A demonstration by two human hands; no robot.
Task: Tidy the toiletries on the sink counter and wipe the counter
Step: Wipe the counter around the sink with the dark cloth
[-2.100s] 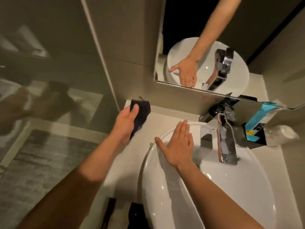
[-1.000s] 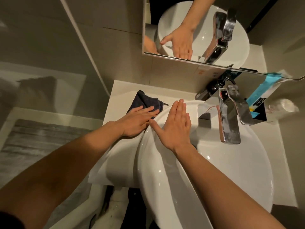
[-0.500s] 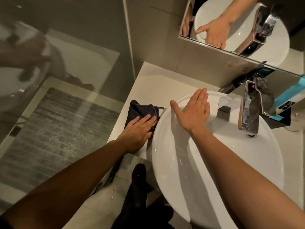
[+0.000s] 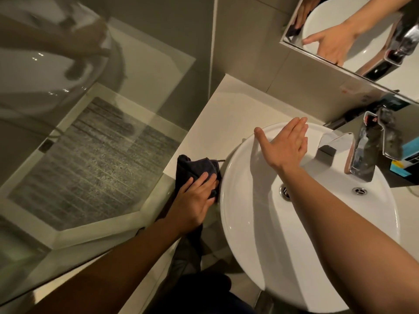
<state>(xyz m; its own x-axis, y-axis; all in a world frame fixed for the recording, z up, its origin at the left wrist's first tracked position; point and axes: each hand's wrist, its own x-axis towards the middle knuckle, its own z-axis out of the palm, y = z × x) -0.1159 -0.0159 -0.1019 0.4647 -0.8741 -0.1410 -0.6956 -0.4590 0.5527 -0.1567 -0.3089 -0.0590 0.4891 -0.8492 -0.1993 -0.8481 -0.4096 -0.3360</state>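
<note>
Head camera looks down on a person's left hand [image 4: 196, 200] pressed flat, fingers spread, on a dark cloth [image 4: 195, 169] at the counter's [image 4: 226, 114] front edge, just beside the white basin [image 4: 249, 257]. Their right hand [image 4: 284, 147] rests open, grasping nothing, on the basin's far rim. Beyond it stands a chrome tap [image 4: 367, 150]; a blue-and-white toiletry pack [image 4: 410, 152] sits behind, at the picture's right edge.
</note>
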